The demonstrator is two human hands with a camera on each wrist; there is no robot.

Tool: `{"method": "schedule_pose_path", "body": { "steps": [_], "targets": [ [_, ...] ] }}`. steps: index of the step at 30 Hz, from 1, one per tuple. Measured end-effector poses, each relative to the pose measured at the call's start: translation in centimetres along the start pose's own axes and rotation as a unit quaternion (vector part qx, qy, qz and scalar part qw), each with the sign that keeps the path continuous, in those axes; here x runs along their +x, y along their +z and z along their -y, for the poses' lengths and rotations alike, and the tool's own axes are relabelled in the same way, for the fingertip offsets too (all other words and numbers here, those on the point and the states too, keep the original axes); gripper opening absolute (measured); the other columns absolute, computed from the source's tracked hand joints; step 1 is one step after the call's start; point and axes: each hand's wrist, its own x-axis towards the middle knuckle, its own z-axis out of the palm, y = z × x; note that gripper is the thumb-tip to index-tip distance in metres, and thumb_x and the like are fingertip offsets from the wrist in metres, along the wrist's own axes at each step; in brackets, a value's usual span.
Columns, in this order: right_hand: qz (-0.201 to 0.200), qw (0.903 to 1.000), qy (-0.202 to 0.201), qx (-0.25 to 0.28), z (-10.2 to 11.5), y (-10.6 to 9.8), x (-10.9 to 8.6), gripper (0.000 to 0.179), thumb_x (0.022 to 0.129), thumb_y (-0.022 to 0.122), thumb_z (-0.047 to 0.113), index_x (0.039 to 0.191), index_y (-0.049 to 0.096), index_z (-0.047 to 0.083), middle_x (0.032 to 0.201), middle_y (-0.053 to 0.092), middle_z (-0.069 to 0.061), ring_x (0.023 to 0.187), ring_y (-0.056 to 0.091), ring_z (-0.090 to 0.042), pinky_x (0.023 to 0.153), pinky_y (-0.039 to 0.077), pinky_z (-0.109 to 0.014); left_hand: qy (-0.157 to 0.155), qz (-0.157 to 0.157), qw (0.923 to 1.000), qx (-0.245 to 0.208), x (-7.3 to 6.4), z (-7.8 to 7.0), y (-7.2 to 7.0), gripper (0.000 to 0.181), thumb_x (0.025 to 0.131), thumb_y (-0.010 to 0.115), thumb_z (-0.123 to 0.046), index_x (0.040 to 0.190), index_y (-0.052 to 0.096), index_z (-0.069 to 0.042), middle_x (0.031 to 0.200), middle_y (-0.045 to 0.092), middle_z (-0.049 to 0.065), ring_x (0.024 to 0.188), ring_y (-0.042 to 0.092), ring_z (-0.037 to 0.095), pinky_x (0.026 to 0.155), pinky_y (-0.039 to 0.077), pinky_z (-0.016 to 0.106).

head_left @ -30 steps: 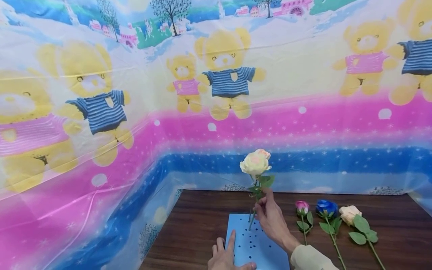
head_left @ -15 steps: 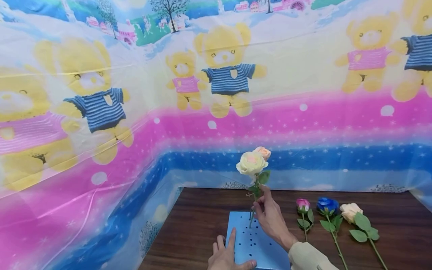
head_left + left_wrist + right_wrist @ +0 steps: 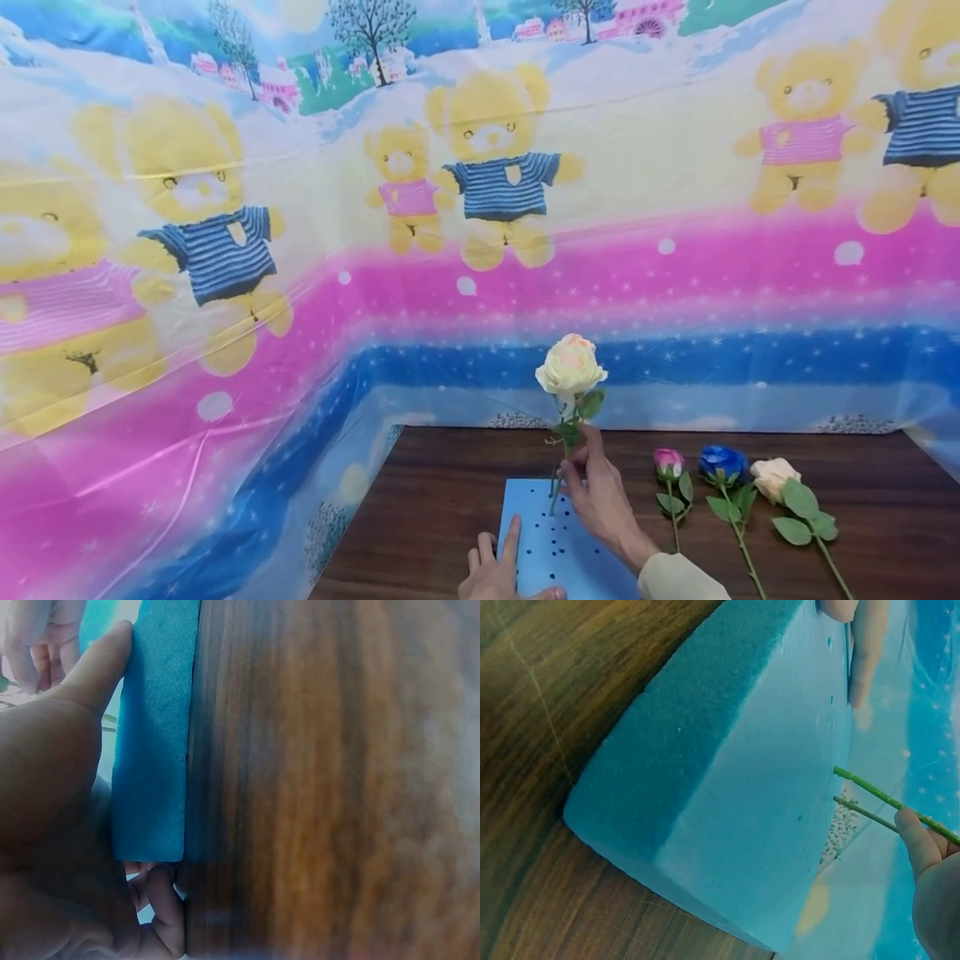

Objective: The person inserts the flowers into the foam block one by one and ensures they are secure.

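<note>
In the head view my right hand (image 3: 603, 500) pinches the green stem (image 3: 558, 487) of an artificial white rose (image 3: 572, 367). The rose is nearly upright, its lower stem end right at the holed top of a light blue foam block (image 3: 528, 521). Behind it stands a second stem with a peach rose (image 3: 576, 339), mostly hidden by the white bloom. The right wrist view shows both stems (image 3: 874, 792) meeting the block's far edge. My left hand (image 3: 495, 571) rests on the block's left front corner, index finger laid along the edge, thumb near the front.
Right of the block, a pink rose (image 3: 669, 464), a blue rose (image 3: 723, 464) and a cream rose (image 3: 776, 479) lie on the dark wooden table (image 3: 420, 500). A printed teddy-bear curtain (image 3: 637, 192) hangs along the table's back and left side.
The white bloom shifts slightly left, then back right, covering most of the peach one. Both hands keep their places on the stem and block. The head view tilts slightly.
</note>
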Motion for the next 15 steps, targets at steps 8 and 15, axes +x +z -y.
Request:
{"method": "schedule_pose_path", "body": {
  "steps": [8, 15],
  "targets": [
    [0.007, 1.0000, 0.000, -0.004, -0.23, 0.00, -0.29, 0.059, 0.111, 0.061, -0.006, 0.157, 0.035, 0.020, 0.104, 0.067, -0.011, 0.095, 0.075, -0.027, 0.079, 0.066, -0.030, 0.011, -0.014, 0.9998, -0.005, 0.08, 0.34, 0.33, 0.125, 0.076, 0.079, -0.092, 0.172, 0.043, -0.021, 0.126, 0.044, 0.023, 0.096, 0.043, 0.035, 0.068, 0.040, 0.051],
    [0.023, 0.9993, 0.028, -0.011, -0.31, -0.51, -0.70, 0.062, 0.112, 0.066, 0.001, 0.157, 0.033, 0.027, 0.106, 0.070, -0.005, 0.089, 0.071, -0.022, 0.072, 0.060, -0.029, 0.024, -0.027, 0.9993, -0.006, 0.20, 0.59, 0.43, 0.124, 0.077, 0.079, -0.091, 0.171, 0.045, -0.019, 0.122, 0.044, 0.024, 0.096, 0.045, 0.036, 0.067, 0.042, 0.054]
  ]
}}
